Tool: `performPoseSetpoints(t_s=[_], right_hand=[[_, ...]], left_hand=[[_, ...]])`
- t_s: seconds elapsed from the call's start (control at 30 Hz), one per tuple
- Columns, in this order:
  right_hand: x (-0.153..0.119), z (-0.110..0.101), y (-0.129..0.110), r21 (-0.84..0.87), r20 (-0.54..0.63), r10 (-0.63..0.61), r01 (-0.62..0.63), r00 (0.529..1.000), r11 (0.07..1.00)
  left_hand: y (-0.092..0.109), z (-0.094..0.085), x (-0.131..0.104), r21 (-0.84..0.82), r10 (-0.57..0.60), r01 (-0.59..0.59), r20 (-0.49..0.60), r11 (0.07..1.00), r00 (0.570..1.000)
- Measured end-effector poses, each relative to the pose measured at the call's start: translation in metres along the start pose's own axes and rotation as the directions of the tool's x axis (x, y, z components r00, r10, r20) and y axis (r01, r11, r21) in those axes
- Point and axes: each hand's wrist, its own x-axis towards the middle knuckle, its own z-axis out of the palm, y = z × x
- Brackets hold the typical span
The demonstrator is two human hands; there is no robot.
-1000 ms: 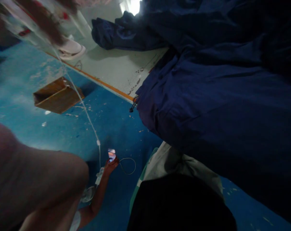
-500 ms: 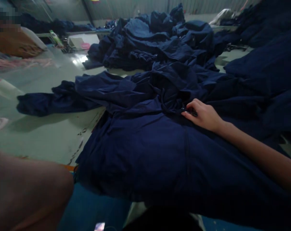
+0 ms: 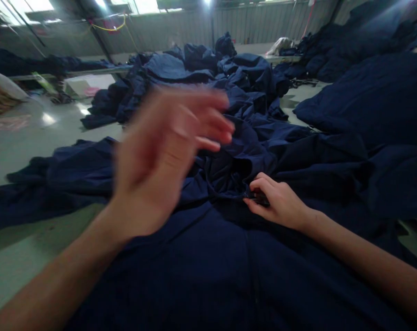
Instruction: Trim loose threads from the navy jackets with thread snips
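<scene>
A dark blue garment (image 3: 201, 257) lies spread in front of me, with a gathered, dark opening near its middle. At the right edge of that opening, my right hand (image 3: 277, 200) pinches the fabric; a small dark object shows between its thumb and fingers, too hidden to name. My left hand (image 3: 167, 151), blurred by motion, is raised over the garment left of the opening. Its fingers are apart and nothing shows in them.
A heap of dark blue clothes (image 3: 194, 69) rises behind the garment, and another pile (image 3: 374, 101) stands at the right. A pale green table (image 3: 18, 262) shows at the left. Farther back left are a white box (image 3: 87, 85) and a brown bundle (image 3: 1, 99).
My left hand has swung up from the lower left to above the garment. My right hand keeps its pinch. The view has tilted up and shifted left-to-right content lower in the frame.
</scene>
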Motion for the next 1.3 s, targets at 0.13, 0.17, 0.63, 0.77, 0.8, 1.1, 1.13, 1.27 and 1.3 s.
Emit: performPoseSetpoints(t_s=[0.13, 0.17, 0.63, 0.77, 0.8, 1.1, 1.13, 1.27, 1.3], right_hand=[[0.002, -0.001, 0.000, 0.070, -0.083, 0.016, -0.010, 0.996, 0.998], [0.002, -0.002, 0.000, 0.082, -0.095, 0.017, -0.009, 0.995, 0.997], [0.004, -0.013, -0.003, 0.203, -0.124, 0.119, -0.092, 0.985, 0.975], [0.001, -0.010, -0.006, 0.286, 0.010, 0.126, -0.123, 0.992, 0.950], [0.002, -0.008, -0.007, 0.311, 0.056, 0.113, -0.125, 0.992, 0.942], [0.004, -0.005, -0.006, 0.349, 0.133, 0.176, -0.212, 0.975, 0.913], [0.003, -0.005, -0.006, 0.346, 0.147, 0.177, -0.219, 0.973, 0.912], [0.001, -0.007, -0.005, 0.316, 0.190, 0.187, -0.240, 0.964, 0.918], [0.001, -0.007, -0.005, 0.308, 0.194, 0.189, -0.243, 0.963, 0.920]], left_hand=[[-0.048, 0.030, -0.018, 0.139, -0.088, 0.048, 0.297, 0.989, 0.951], [-0.058, 0.037, -0.023, 0.168, -0.112, 0.059, 0.325, 0.984, 0.939], [-0.082, 0.054, -0.031, -0.129, -0.299, 0.334, 0.233, 0.934, 0.926], [-0.083, 0.057, -0.032, -0.170, -0.312, 0.361, 0.259, 0.917, 0.914], [-0.083, 0.058, -0.032, -0.172, -0.311, 0.363, 0.265, 0.916, 0.913], [-0.084, 0.060, -0.033, -0.205, -0.304, 0.381, 0.328, 0.901, 0.895], [-0.084, 0.060, -0.033, -0.216, -0.303, 0.385, 0.336, 0.897, 0.892], [-0.085, 0.056, -0.034, -0.253, -0.282, 0.386, 0.365, 0.887, 0.887], [-0.086, 0.055, -0.034, -0.259, -0.275, 0.384, 0.373, 0.886, 0.886]])
